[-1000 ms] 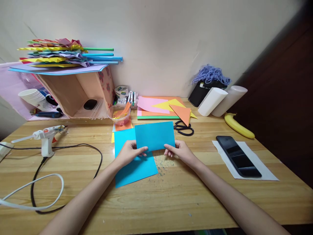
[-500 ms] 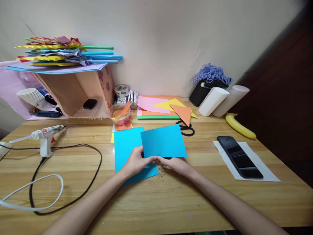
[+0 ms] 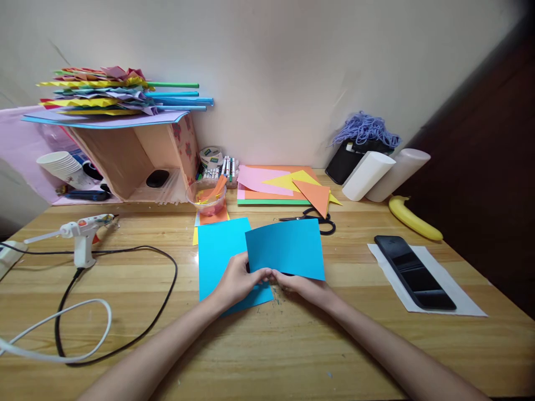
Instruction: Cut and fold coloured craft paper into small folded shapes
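A small rectangle of blue paper (image 3: pixel 286 248) is held up over the middle of the table, slightly curved. My left hand (image 3: pixel 239 279) pinches it near its lower left part, thumb in front and fingers hidden behind. My right hand (image 3: pixel 304 288) grips its lower edge, thumb tip close to the left thumb, with the other fingers behind the paper. Beneath and to the left lies a larger blue sheet (image 3: pixel 221 248) flat on the table, partly covered by my left hand. Black-handled scissors (image 3: pixel 328 225) rest just behind the held paper.
A glue gun (image 3: pixel 84 239) with looping cables stands at left. Toward the back are a plastic bowl (image 3: pixel 207 197) with paper strips, coloured sheets (image 3: pixel 267 181) and a cardboard box (image 3: pixel 184 150). A phone (image 3: pixel 413 273) and a banana (image 3: pixel 413 218) lie at right.
The held blue paper has tilted, its right side dropping a little and its surface bending. More of the scissors shows behind it. The whole view has shifted slightly.
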A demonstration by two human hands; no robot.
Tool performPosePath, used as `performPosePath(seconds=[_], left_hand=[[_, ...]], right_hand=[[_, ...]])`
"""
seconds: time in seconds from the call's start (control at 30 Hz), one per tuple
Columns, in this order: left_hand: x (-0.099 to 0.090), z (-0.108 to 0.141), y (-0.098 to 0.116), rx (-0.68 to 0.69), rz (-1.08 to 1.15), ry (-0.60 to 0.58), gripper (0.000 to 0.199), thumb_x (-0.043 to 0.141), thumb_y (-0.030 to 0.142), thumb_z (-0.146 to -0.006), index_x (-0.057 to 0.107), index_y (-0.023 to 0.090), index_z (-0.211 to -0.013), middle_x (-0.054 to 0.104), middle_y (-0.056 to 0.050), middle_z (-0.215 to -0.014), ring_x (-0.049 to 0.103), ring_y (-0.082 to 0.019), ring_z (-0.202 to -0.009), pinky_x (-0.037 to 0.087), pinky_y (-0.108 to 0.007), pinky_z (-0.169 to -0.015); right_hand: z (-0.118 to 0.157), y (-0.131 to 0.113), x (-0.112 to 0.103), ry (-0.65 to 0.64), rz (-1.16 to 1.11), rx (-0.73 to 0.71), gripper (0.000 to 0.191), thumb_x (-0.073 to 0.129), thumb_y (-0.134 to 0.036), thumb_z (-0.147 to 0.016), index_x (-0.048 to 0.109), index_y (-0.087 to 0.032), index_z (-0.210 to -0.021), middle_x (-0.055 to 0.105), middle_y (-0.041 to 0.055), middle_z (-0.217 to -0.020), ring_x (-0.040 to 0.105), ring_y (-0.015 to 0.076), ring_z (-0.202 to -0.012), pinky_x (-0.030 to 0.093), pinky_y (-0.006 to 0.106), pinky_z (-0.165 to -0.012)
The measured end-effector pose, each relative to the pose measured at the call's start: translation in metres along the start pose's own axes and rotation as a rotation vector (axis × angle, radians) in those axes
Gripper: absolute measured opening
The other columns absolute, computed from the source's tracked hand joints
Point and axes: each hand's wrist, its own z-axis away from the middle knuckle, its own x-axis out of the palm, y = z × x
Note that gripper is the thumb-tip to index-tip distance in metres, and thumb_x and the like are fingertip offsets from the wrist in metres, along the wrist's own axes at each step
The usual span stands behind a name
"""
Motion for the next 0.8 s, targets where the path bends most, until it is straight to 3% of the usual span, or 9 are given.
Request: performPosePath(seconds=[0.1,0.27,0.47,0.8], left_hand=[[-0.001,-0.001,0.002,0.01,0.01,-0.011,0.025,0.061,0.038,-0.072,0.058,0.013,-0.067,0.065,-0.004,-0.065,0.061,-0.017,-0.06,0.046,-0.024,-0.053],[-0.008,-0.004,0.008,-0.053,0.032,-0.004,0.027,0.064,0.038,-0.068,0.056,0.013,-0.068,0.064,-0.005,-0.062,0.061,-0.016,-0.057,0.046,-0.024,-0.052],[-0.019,-0.008,0.003,-0.035,-0.02,0.015,0.026,0.063,0.038,-0.069,0.053,0.013,-0.066,0.062,-0.004,-0.06,0.059,-0.015,-0.056,0.044,-0.024,-0.051],[-0.03,-0.012,0.001,-0.001,-0.063,0.106,0.024,0.061,0.037,-0.07,0.051,0.015,-0.068,0.059,-0.001,-0.062,0.057,-0.015,-0.058,0.044,-0.025,-0.053]], right_hand=[[0.002,0.0,-0.001,0.071,0.0,0.039,0.032,0.059,-0.044,-0.073,0.066,-0.025,-0.097,0.066,0.0056,-0.103,0.055,0.0288,-0.104,0.038,0.048,-0.095],[0.003,-0.009,-0.01,0.158,-0.021,0.031,0.029,0.064,-0.042,-0.069,0.065,-0.016,-0.082,0.069,0.0103,-0.086,0.064,0.0261,-0.082,0.051,0.036,-0.074],[-0.002,-0.019,-0.034,0.131,0.145,0.009,0.028,0.063,-0.04,-0.069,0.062,-0.012,-0.071,0.069,0.0106,-0.075,0.064,0.0213,-0.068,0.048,0.028,-0.059],[-0.004,-0.022,-0.057,0.164,0.175,-0.032,0.03,0.064,-0.043,-0.067,0.057,-0.014,-0.069,0.069,0.009,-0.07,0.063,0.0177,-0.061,0.046,0.026,-0.054]])
